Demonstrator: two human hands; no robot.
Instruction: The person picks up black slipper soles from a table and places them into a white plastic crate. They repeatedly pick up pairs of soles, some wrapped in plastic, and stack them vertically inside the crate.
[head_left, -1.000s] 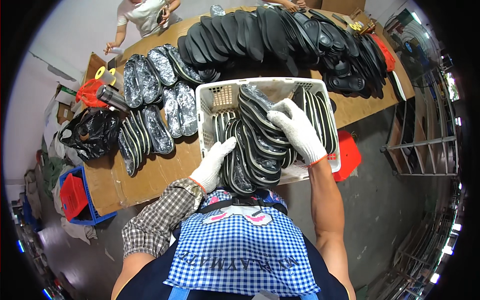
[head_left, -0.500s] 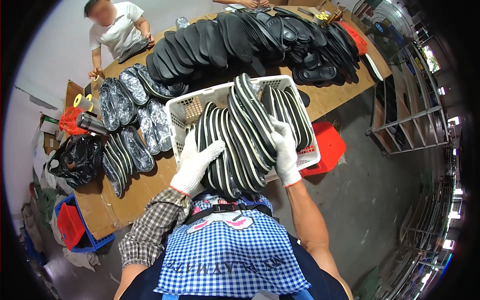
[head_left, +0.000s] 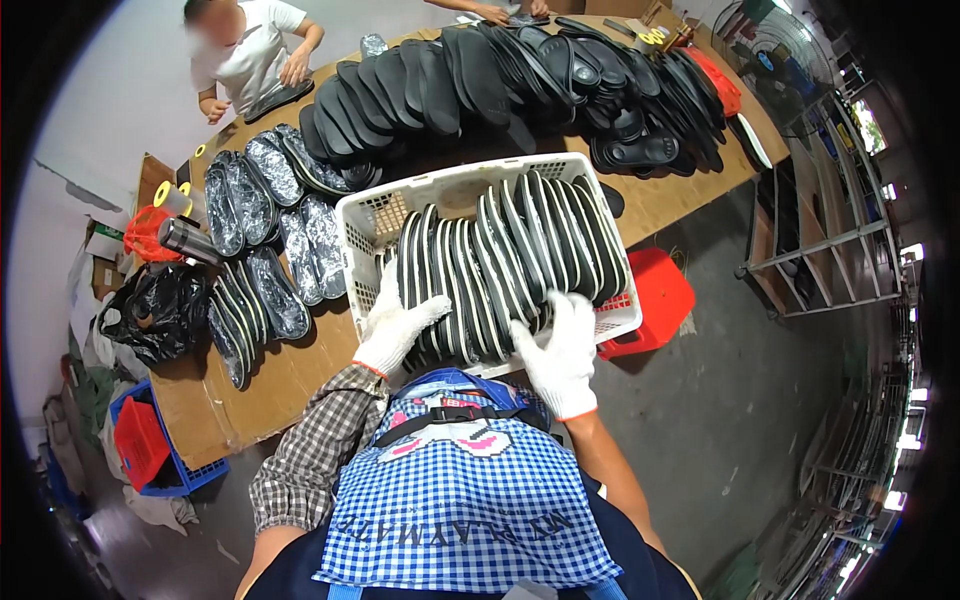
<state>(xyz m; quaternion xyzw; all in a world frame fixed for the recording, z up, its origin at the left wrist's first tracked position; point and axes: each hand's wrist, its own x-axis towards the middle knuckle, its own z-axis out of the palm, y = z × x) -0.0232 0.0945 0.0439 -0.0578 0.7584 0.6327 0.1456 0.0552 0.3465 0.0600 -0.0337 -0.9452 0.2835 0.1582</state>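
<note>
Both gloved hands are pressing flat on long black soles (head_left: 500,265) standing in a white plastic basket (head_left: 455,190). The left hand (head_left: 398,325) and right hand (head_left: 560,350) are lying open, grasping nothing.

One head-worn fisheye view looks steeply down from above the person's chest, close over the worktop (head_left: 300,370), facing its far side; edges bend outward.
</note>
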